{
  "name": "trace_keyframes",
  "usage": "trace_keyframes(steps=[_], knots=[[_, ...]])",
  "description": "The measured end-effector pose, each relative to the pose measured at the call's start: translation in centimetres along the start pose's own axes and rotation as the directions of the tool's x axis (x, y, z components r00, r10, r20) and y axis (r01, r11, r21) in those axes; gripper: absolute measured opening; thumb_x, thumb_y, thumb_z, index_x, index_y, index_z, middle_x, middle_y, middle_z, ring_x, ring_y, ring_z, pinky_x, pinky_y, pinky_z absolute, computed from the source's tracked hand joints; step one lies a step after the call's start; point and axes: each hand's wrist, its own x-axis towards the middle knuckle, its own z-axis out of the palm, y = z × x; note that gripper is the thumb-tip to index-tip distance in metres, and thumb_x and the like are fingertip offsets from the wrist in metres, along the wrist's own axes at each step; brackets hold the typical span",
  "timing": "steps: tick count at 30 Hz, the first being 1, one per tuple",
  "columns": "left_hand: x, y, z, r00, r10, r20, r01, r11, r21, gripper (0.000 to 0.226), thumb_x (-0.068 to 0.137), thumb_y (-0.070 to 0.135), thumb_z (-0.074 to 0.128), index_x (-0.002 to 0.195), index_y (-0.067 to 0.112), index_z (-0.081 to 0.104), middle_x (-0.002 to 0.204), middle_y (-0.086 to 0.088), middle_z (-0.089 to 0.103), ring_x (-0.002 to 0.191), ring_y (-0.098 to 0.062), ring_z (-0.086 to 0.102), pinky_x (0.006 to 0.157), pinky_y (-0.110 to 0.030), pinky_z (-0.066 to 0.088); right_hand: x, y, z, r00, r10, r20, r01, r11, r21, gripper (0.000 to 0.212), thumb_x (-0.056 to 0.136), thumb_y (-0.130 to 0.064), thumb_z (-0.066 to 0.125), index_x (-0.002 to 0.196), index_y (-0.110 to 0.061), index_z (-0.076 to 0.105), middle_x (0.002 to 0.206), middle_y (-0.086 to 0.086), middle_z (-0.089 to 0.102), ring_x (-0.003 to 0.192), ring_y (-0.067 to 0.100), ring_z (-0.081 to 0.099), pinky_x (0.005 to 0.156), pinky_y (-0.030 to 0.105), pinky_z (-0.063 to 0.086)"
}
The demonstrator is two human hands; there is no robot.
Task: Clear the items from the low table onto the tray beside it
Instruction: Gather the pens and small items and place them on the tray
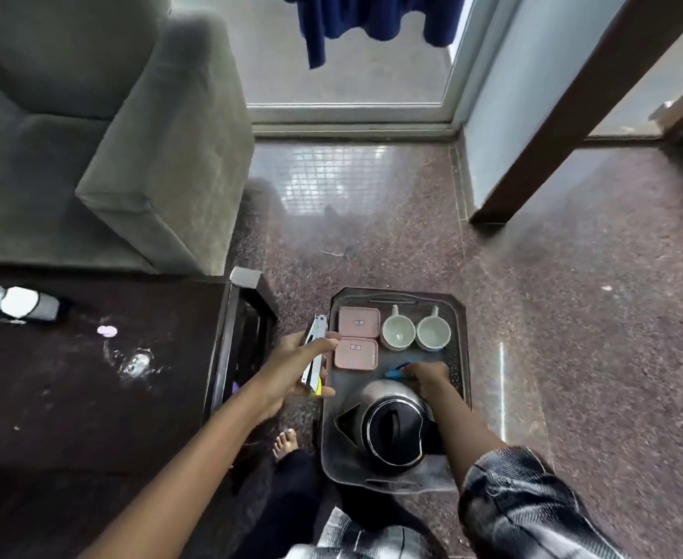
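Observation:
A grey tray (459, 373) lies on the floor to the right of the dark low table (90, 397). On the tray are two pink lidded boxes (357, 338), two pale cups (414, 332) and a steel kettle with a black lid (392, 425). My left hand (295, 369) hovers between table and tray, shut on a silver stapler-like tool (313, 349) with a yellow tip. My right hand (428, 377) rests on the tray behind the kettle, shut on a small blue object (396, 371). On the table remain a white and grey bottle (17, 306) lying down, a small pink item (107, 330) and a shiny crumpled wrapper (136, 363).
A grey armchair (130, 135) stands behind the table. A glass door (344, 54) with blue cloth hanging beyond it is ahead, and a wooden frame (573, 115) leans at the right. My bare foot (287, 441) is beside the tray on the speckled floor.

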Motion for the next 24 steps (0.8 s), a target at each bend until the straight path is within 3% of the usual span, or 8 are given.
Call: trace_keyframes(steps=[5, 7, 10, 13, 16, 19, 21, 24], knots=[[0.8, -0.4, 0.6, 0.997, -0.011, -0.077, 0.014, 0.999, 0.036, 0.029, 0.088, 0.012, 0.058, 0.116, 0.013, 0.057, 0.073, -0.001, 0.053, 0.055, -0.007, 0.055, 0.063, -0.040, 0.060, 2.8, 0.9, 0.7, 0.999, 0.032, 0.024, -0.028, 0.988, -0.151, 0.019, 0.063, 0.009, 0.073, 0.061, 0.001, 0.055, 0.080, 0.024, 0.068, 0.063, 0.032, 0.065, 0.074, 0.049, 0.058], [1.0, -0.5, 0.8, 0.998, -0.028, -0.061, 0.031, 0.998, 0.051, 0.031, 0.088, 0.008, 0.056, 0.118, 0.015, 0.056, 0.073, -0.003, 0.056, 0.053, -0.007, 0.057, 0.065, -0.041, 0.060, 4.0, 1.2, 0.9, 0.999, 0.039, 0.018, -0.035, 0.978, -0.204, 0.018, 0.060, 0.009, 0.074, 0.073, 0.009, 0.061, 0.082, 0.022, 0.067, 0.070, 0.033, 0.067, 0.068, 0.046, 0.059], [0.8, -0.5, 1.2, 0.999, -0.033, -0.039, 0.035, 0.998, 0.052, 0.036, 0.085, 0.004, 0.058, 0.120, 0.014, 0.052, 0.084, -0.007, 0.063, 0.060, -0.012, 0.059, 0.067, -0.041, 0.058, 5.4, 1.9, 1.0, 0.999, 0.003, 0.040, 0.011, 0.943, -0.332, 0.045, 0.058, -0.003, 0.079, 0.100, 0.007, 0.066, 0.094, 0.018, 0.069, 0.073, 0.022, 0.061, 0.044, 0.022, 0.043], [0.8, -0.7, 1.4, 1.000, -0.010, -0.024, 0.010, 1.000, 0.028, 0.037, 0.087, 0.003, 0.059, 0.120, 0.013, 0.046, 0.102, -0.007, 0.070, 0.066, -0.011, 0.064, 0.061, -0.034, 0.057, 3.6, 1.3, 0.9, 0.997, -0.016, 0.072, 0.045, 0.901, -0.431, 0.048, 0.057, -0.004, 0.082, 0.101, 0.007, 0.066, 0.098, 0.016, 0.069, 0.077, 0.019, 0.058, 0.043, 0.021, 0.038], [1.2, -1.1, 1.5, 1.000, -0.014, -0.022, 0.014, 1.000, -0.003, 0.038, 0.086, 0.002, 0.060, 0.121, 0.011, 0.048, 0.110, -0.008, 0.070, 0.070, -0.013, 0.067, 0.060, -0.034, 0.058, 2.6, 0.3, 0.5, 0.995, -0.093, 0.026, 0.094, 0.877, -0.471, 0.033, 0.064, -0.004, 0.075, 0.094, 0.005, 0.065, 0.091, 0.014, 0.066, 0.076, 0.018, 0.055, 0.054, 0.028, 0.047], [1.7, -1.2, 1.9, 1.000, -0.026, -0.015, 0.026, 1.000, -0.014, 0.041, 0.084, -0.001, 0.063, 0.121, 0.012, 0.055, 0.108, -0.008, 0.065, 0.067, -0.012, 0.068, 0.060, -0.032, 0.059, 0.4, -1.7, -0.2, 0.977, -0.207, 0.055, 0.213, 0.910, -0.357, 0.005, 0.071, -0.004, 0.063, 0.072, -0.005, 0.058, 0.065, 0.012, 0.054, 0.052, 0.018, 0.050, 0.049, 0.025, 0.040], [1.9, -1.1, 2.1, 0.999, -0.036, 0.002, 0.036, 0.999, -0.016, 0.042, 0.082, -0.001, 0.064, 0.119, 0.018, 0.057, 0.104, -0.006, 0.064, 0.066, -0.011, 0.069, 0.061, -0.030, 0.059, -2.4, -3.5, -0.7, 0.948, -0.237, 0.212, 0.273, 0.948, -0.162, 0.018, 0.077, 0.001, 0.058, 0.062, -0.009, 0.055, 0.056, 0.007, 0.049, 0.039, 0.012, 0.043, 0.040, 0.017, 0.035], [2.4, -1.1, 2.4, 0.999, -0.031, 0.025, 0.031, 0.999, 0.016, 0.040, 0.081, 0.001, 0.067, 0.118, 0.015, 0.061, 0.102, -0.003, 0.066, 0.067, -0.011, 0.069, 0.061, -0.027, 0.058, -7.6, -6.2, -1.6, 0.782, -0.288, 0.554, 0.275, 0.955, 0.108, 0.015, 0.088, -0.005, 0.053, 0.083, -0.005, 0.067, 0.067, 0.005, 0.065, 0.053, 0.011, 0.059, 0.054, 0.023, 0.050]])
